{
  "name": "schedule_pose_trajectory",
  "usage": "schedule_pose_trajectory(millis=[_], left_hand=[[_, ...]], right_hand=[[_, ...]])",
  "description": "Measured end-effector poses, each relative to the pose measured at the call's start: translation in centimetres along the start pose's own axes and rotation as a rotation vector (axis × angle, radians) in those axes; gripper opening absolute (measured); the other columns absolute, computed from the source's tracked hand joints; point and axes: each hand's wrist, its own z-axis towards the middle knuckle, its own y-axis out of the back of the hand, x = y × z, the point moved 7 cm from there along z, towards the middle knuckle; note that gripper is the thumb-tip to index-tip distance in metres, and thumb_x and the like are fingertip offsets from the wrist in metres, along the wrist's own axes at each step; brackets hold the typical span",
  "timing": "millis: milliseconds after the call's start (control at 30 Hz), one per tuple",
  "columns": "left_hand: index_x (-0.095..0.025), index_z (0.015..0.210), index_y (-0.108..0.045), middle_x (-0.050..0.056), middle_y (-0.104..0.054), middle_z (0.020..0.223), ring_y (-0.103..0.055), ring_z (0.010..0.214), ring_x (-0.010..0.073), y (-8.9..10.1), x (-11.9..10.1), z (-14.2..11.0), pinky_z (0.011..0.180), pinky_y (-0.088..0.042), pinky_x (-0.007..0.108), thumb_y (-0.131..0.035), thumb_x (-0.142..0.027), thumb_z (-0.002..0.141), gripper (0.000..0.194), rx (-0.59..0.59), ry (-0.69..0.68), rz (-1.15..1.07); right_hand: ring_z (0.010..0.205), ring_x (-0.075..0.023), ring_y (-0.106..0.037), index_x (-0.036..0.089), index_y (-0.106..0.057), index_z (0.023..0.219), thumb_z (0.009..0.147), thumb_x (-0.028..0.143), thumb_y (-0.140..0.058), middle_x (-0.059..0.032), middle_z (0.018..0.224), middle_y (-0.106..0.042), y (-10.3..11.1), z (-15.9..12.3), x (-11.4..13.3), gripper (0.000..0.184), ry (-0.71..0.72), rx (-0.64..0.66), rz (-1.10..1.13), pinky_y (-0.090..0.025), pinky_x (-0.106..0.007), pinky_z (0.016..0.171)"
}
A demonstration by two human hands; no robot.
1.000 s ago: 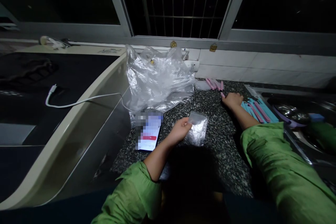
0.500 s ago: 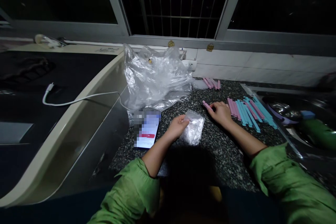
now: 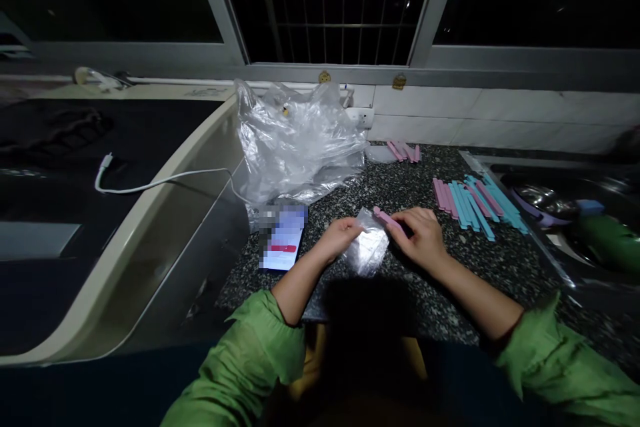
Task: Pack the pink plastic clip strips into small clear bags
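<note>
Between the fingers of my left hand (image 3: 341, 239) is the upper left edge of a small clear plastic bag (image 3: 369, 250). My right hand (image 3: 420, 235) pinches a slim pink stick, perhaps a bag sealing clip (image 3: 386, 217), whose rounded far end reaches over the bag's top right edge. Whether the stick touches the bag I cannot tell. Right of that hand lie several loose pink sticks (image 3: 445, 199) and blue sticks (image 3: 467, 208) of the same slim shape. A few more pink sticks (image 3: 403, 151) rest on a clear bag near the wall.
A large crumpled plastic bag (image 3: 300, 140) stands at the back of the speckled counter (image 3: 425, 307). Left of my left forearm lies a lit phone (image 3: 287, 240). A white cable (image 3: 150, 183) crosses the cooker's edge (image 3: 165, 167). At the right is a sink (image 3: 505, 170) holding a metal bowl (image 3: 543, 203).
My right hand has brought the pink stick leftward from beside the pile to the small bag's top edge. My left hand keeps its hold on the bag.
</note>
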Motion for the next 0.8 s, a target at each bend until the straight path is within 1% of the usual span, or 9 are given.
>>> schedule_pose_trajectory(millis=[67, 167, 267, 467, 567, 667, 800], left_hand=[[-0.011, 0.069, -0.063, -0.002, -0.06, 0.058, -0.048, 0.051, 0.0077, -0.5, -0.3, -0.4, 0.053, -0.032, 0.019, -0.065, -0.026, 0.058, 0.018, 0.046, -0.011, -0.019], [-0.012, 0.077, -0.064, -0.001, -0.062, 0.063, -0.051, 0.056, 0.0089, -1.2, -0.8, -0.9, 0.057, -0.035, 0.02, -0.065, -0.022, 0.056, 0.023, 0.11, -0.021, -0.05], [-0.012, 0.08, -0.064, -0.002, -0.063, 0.065, -0.052, 0.059, 0.0095, -1.4, -1.1, -1.1, 0.061, -0.037, 0.02, -0.064, -0.018, 0.054, 0.027, 0.11, -0.024, -0.071], [-0.012, 0.078, -0.064, -0.003, -0.06, 0.062, -0.048, 0.054, 0.0082, -1.2, -0.8, -0.9, 0.057, -0.033, 0.02, -0.063, -0.018, 0.053, 0.026, 0.114, -0.02, -0.045], [-0.012, 0.076, -0.064, -0.003, -0.059, 0.063, -0.048, 0.058, 0.009, -1.2, -0.8, -0.9, 0.061, -0.034, 0.021, -0.067, -0.021, 0.052, 0.025, 0.112, -0.039, -0.028], [-0.012, 0.072, -0.063, -0.002, -0.06, 0.064, -0.049, 0.062, 0.0099, -1.2, -1.0, -0.8, 0.065, -0.035, 0.022, -0.072, -0.029, 0.053, 0.027, 0.106, -0.071, -0.023], [-0.011, 0.067, -0.062, -0.002, -0.057, 0.061, -0.047, 0.06, 0.0094, -1.2, -1.0, -0.7, 0.063, -0.033, 0.022, -0.071, -0.042, 0.056, 0.034, 0.089, -0.103, 0.034]], right_hand=[[0.076, -0.0187, -0.055, 0.021, -0.064, 0.084, 0.082, 0.035, -0.052, -0.005, 0.077, -0.067, -0.1, -0.3, 1.0, 0.018, 0.054, -0.009, 0.0, -0.033, -0.033, 0.072], [0.074, -0.0167, -0.055, 0.019, -0.062, 0.082, 0.082, 0.032, -0.054, -0.0038, 0.077, -0.067, -0.3, -0.7, 2.1, 0.015, 0.142, -0.045, -0.011, -0.033, -0.031, 0.071], [0.07, -0.0151, -0.054, 0.018, -0.062, 0.08, 0.082, 0.029, -0.055, -0.0032, 0.076, -0.067, -0.8, -1.0, 2.5, 0.014, 0.19, -0.068, -0.025, -0.033, -0.03, 0.068], [0.07, -0.0146, -0.054, 0.018, -0.062, 0.08, 0.082, 0.03, -0.056, -0.0022, 0.074, -0.067, -1.5, -1.1, 2.3, 0.014, 0.205, -0.064, -0.071, -0.031, -0.03, 0.067], [0.07, -0.0144, -0.054, 0.017, -0.062, 0.08, 0.082, 0.029, -0.056, -0.0024, 0.074, -0.066, -1.6, -1.2, 2.4, 0.014, 0.219, -0.061, -0.08, -0.031, -0.03, 0.067], [0.07, -0.0145, -0.054, 0.017, -0.061, 0.079, 0.082, 0.029, -0.056, -0.0025, 0.073, -0.066, -1.7, -1.3, 2.6, 0.014, 0.233, -0.068, -0.102, -0.03, -0.03, 0.067], [0.07, -0.015, -0.052, 0.017, -0.06, 0.077, 0.083, 0.029, -0.054, -0.0027, 0.072, -0.066, -2.0, -1.4, 2.8, 0.015, 0.256, -0.07, -0.149, -0.03, -0.031, 0.067]])
